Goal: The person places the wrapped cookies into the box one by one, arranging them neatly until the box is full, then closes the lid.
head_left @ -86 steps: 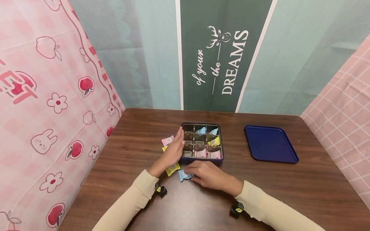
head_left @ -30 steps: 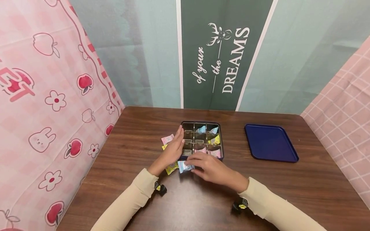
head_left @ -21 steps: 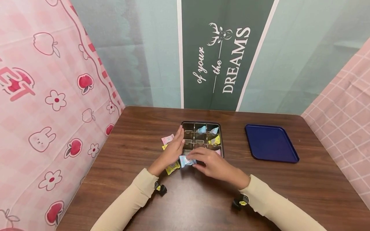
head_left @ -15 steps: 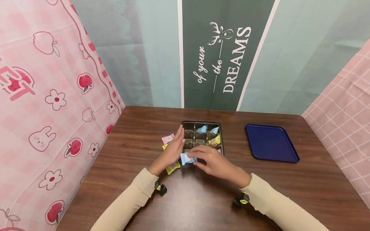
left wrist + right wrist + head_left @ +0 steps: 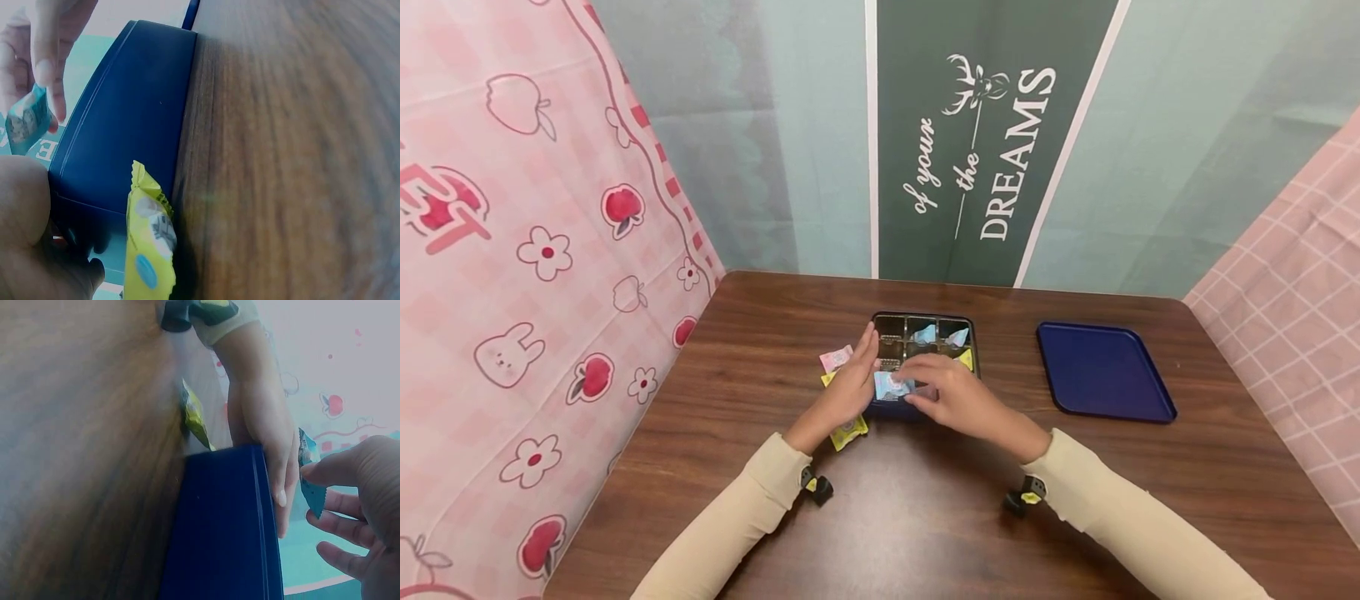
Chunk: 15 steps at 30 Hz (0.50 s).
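A dark blue box (image 5: 891, 327) with a clear divided insert stands on the table. My left hand (image 5: 847, 386) rests against its left side, fingers straight. Over the near-left compartment, my right hand (image 5: 958, 398) pinches a blue wrapped candy (image 5: 891, 384) between thumb and fingers; the right wrist view shows this candy (image 5: 310, 478) above the box's edge. Two blue candies (image 5: 925, 334) lie in the back row and a yellow candy (image 5: 966, 358) at the right, partly covered. The near-right compartments are hidden behind my right hand.
A pink candy (image 5: 836, 358) and yellow candies (image 5: 848, 434) lie on the table left of the box, partly behind my left hand. To the right sits a flat dark blue lid (image 5: 1105, 371). Patterned cloths hang behind and beside the wooden table (image 5: 910, 517).
My right hand has picked the blue candy up from the table and carried it forward over the box's near-left compartment. The left hand has stayed at the box's side.
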Each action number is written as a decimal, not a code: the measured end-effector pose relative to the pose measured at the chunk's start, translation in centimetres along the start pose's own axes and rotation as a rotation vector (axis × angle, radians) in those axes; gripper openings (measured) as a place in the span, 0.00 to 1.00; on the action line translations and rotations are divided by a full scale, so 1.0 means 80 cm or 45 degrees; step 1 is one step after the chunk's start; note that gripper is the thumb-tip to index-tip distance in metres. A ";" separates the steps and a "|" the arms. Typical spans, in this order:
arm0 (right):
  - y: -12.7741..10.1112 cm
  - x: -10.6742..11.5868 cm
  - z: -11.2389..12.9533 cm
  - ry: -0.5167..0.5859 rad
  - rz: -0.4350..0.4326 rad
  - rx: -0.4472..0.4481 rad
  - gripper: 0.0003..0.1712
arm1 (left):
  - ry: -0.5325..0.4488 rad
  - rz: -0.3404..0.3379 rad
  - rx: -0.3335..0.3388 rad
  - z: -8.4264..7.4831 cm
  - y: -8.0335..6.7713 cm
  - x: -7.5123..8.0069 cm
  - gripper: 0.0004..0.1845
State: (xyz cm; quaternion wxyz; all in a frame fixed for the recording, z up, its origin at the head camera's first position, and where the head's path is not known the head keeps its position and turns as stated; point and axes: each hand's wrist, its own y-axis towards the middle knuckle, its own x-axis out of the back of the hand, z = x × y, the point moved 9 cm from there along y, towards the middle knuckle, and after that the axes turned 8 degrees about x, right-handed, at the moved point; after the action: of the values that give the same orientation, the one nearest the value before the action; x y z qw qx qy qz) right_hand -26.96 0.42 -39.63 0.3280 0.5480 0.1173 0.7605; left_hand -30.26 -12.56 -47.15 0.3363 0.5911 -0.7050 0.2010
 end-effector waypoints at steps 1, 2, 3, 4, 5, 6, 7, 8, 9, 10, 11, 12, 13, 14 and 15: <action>0.001 0.001 -0.004 0.009 -0.005 -0.016 0.19 | 0.003 0.001 -0.004 0.000 0.000 0.000 0.29; 0.002 0.001 -0.007 0.019 -0.008 -0.030 0.19 | 0.003 0.003 -0.006 0.000 0.000 0.000 0.29; 0.003 0.002 -0.010 0.028 -0.009 -0.042 0.19 | 0.009 0.006 -0.006 0.000 0.001 0.000 0.29; 0.005 0.002 -0.013 0.035 -0.010 -0.051 0.19 | 0.008 0.010 -0.007 0.000 0.001 0.000 0.29; 0.006 0.002 -0.015 0.038 -0.010 -0.056 0.19 | 0.013 0.015 -0.004 0.001 0.001 0.000 0.29; 0.007 0.001 -0.017 0.038 -0.010 -0.060 0.19 | 0.011 0.016 -0.006 0.001 0.000 0.000 0.29; 0.008 0.001 -0.018 0.037 -0.008 -0.062 0.19 | 0.014 0.020 -0.004 0.001 0.000 0.000 0.29; 0.009 0.000 -0.019 0.027 -0.003 -0.064 0.19 | 0.015 0.023 -0.001 0.001 0.000 0.000 0.29; 0.010 0.000 -0.020 0.015 0.002 -0.064 0.19 | 0.019 0.025 0.001 0.001 0.001 0.000 0.29; 0.011 -0.001 -0.021 0.000 0.006 -0.064 0.19 | 0.019 0.029 0.004 0.001 0.000 -0.001 0.29; 0.011 -0.002 -0.023 -0.014 0.010 -0.066 0.19 | 0.020 0.030 0.004 0.001 0.000 -0.001 0.30; 0.012 -0.002 -0.024 -0.027 0.014 -0.070 0.19 | 0.017 0.032 0.005 0.001 0.000 -0.001 0.30; 0.013 -0.003 -0.026 -0.043 0.019 -0.075 0.19 | 0.016 0.036 0.009 0.001 0.000 -0.001 0.30; 0.014 -0.003 -0.027 -0.057 0.022 -0.080 0.19 | 0.014 0.035 0.009 0.001 0.000 -0.001 0.30; 0.015 -0.003 -0.028 -0.066 0.024 -0.086 0.19 | 0.011 0.032 0.007 0.001 0.000 0.000 0.30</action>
State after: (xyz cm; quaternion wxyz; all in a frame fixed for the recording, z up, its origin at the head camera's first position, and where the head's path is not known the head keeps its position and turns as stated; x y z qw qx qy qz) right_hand -29.42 -0.26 -40.01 0.3421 0.5574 0.0779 0.7525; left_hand -30.30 -12.56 -47.20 0.3351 0.5823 -0.7104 0.2097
